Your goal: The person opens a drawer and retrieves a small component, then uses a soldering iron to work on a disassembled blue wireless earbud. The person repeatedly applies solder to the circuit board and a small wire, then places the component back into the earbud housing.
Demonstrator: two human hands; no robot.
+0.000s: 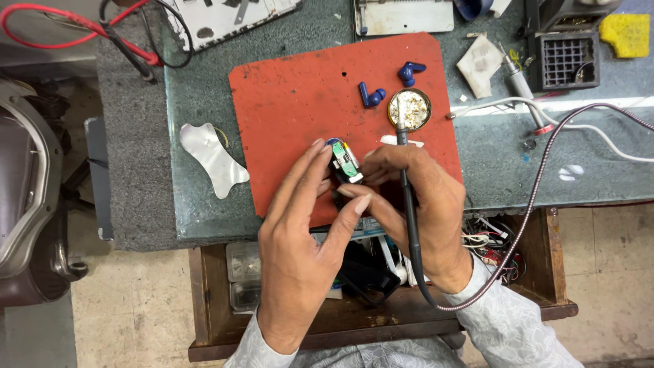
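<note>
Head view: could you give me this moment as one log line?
left hand: holds small circuit part | right hand: holds soldering iron | blue earbuds: on red mat

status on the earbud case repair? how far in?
Done: the case is opened, its circuit board exposed, and two blue earbuds lie aside on the red mat. In hand: left hand steadies the case; right hand holds the soldering iron, tip over the flux tin. Left: closing it.
</note>
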